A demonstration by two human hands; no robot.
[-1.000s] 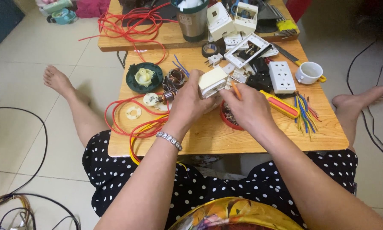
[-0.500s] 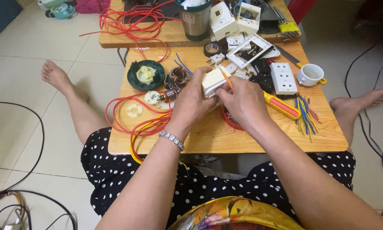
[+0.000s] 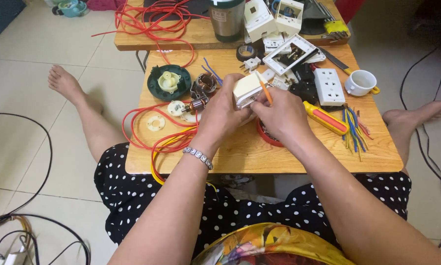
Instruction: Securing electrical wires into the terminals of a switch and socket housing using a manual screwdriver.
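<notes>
My left hand grips a cream plastic socket box and holds it just above a low wooden table. My right hand holds a thin orange-handled screwdriver, its shaft pointing up-left against the box. Both hands are pressed together around the box. A silver bracelet sits on my left wrist.
On the table lie a yellow-and-red screwdriver, a white multi-outlet socket, a white cup, coloured wire pieces, a green round motor cover, a motor rotor, red cable loops and a red ring.
My hands and the box stay in about the same spot; the screwdriver has shifted slightly against the box. The camera view has moved a little.
</notes>
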